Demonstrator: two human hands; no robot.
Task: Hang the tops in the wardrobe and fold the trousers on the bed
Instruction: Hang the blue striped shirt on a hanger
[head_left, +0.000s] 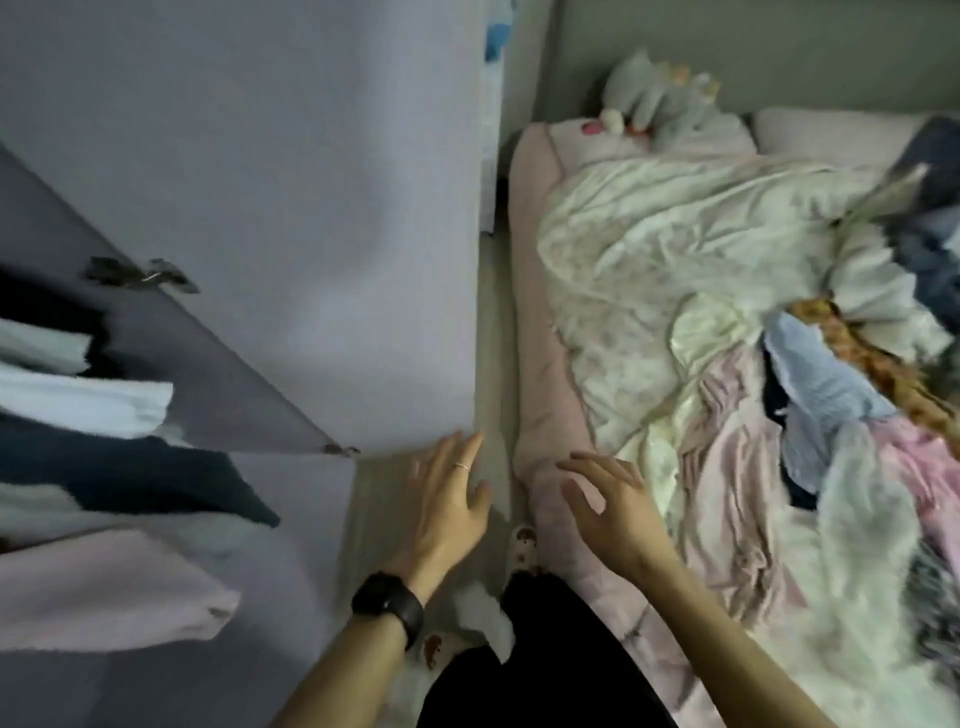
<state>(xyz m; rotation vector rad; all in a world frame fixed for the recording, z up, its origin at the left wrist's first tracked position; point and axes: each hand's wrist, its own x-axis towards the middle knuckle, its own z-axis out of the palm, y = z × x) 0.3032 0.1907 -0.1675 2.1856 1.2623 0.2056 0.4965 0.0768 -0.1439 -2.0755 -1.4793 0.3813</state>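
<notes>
1. My left hand (449, 512) is at 6 o'clock, fingers spread and holding nothing. The fingertips are right at the lower edge of the wardrobe (171, 384) door (291, 208); I can't tell if they touch it.
2. My right hand (608, 514) hovers just beside it towards 5 o'clock, over the pink edge of the bed (545, 415). Its fingers are spread too and grip nothing.
3. At 9 o'clock the hanging tops (83, 400) show in the open wardrobe: white sleeves, a dark navy one below them, then a soft pink one lowest.
4. At 3 o'clock the pile of clothes (815, 384) lies on the bed in a jumble. I see a light blue piece, a mustard patterned strip, pink fabric, white fluffy stuff and dark navy at the far edge.
5. A crumpled cream duvet (675, 249) lies between me and the pile, and a grey plush toy (665, 98) sits at 1 o'clock.
6. There's a black watch (387, 605) on my left wrist and a thin ring (461, 466) on one finger. The watch face is dark, with nothing readable.
</notes>
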